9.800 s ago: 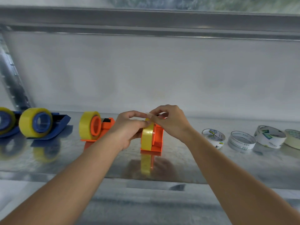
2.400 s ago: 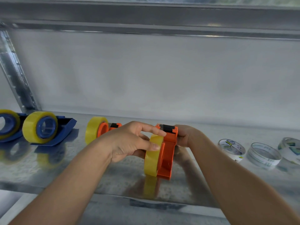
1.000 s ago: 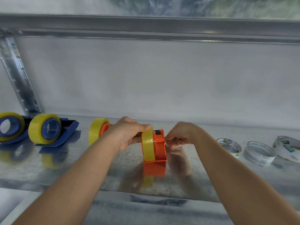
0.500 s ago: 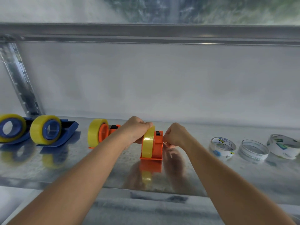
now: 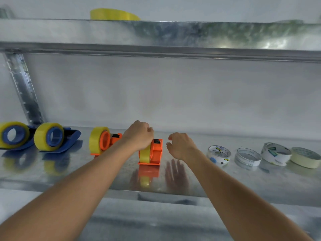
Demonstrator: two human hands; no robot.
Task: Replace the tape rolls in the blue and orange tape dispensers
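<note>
While four tape dispensers stand in a row on a metal shelf (image 5: 260,185), the head view shows a person's left hand (image 5: 139,134) curled over the top of a yellow tape roll (image 5: 145,154) seated in the nearer orange dispenser (image 5: 156,153) at the frame's centre, fingers wrapped around roll and housing. The right hand (image 5: 180,145) hovers just beside it at 3 o'clock, fingers loosely bent and holding nothing. At 9 o'clock from that dispenser stands a second orange dispenser (image 5: 114,139) carrying a full yellow roll (image 5: 95,140); farther toward 9 o'clock two blue dispensers (image 5: 73,136) (image 5: 31,132) each hold a yellow roll (image 5: 46,139) (image 5: 12,134). Toward 3 o'clock lie three spent cores (image 5: 218,154) (image 5: 247,156) (image 5: 276,153) and a cream roll (image 5: 304,157). Another yellow roll (image 5: 112,14) rests on the upper shelf (image 5: 173,33) at 12 o'clock. By this evidence, all four dispensers appear reloaded, with only the last one's seating or tape threading possibly unfinished.
</note>
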